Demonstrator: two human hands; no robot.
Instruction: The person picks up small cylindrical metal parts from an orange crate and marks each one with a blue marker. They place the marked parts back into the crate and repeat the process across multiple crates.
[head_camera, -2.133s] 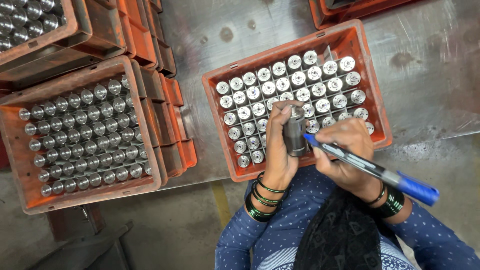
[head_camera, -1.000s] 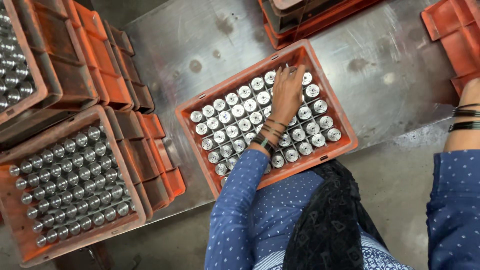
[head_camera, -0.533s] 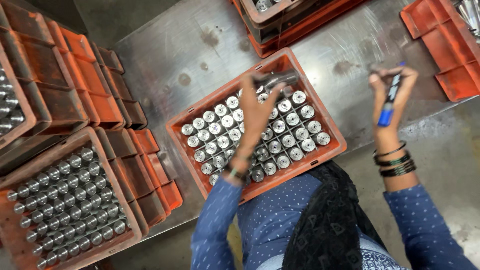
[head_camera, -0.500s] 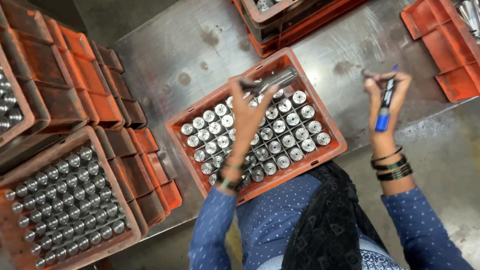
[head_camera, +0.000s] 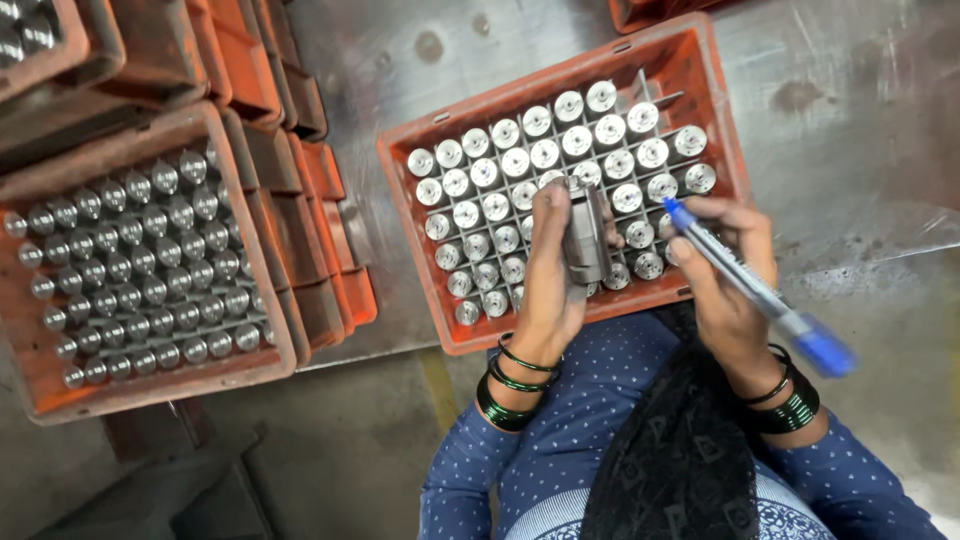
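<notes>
My left hand grips a grey metal cylinder upright over the near edge of an orange crate. The crate holds several rows of similar silver cylinders standing on end. My right hand holds a blue marker pen, its tip pointing up-left toward the held cylinder. Both wrists wear green and black bangles, and the sleeves are blue with white dots.
A second orange crate full of metal cylinders stands at the left. Stacked orange crates fill the upper left. The crates rest on a grey metal table. Another crate's corner shows at the top right.
The left hand has lifted a cylinder out of the crate and brought it near. The right hand has come in from the right with the marker, next to the cylinder.
</notes>
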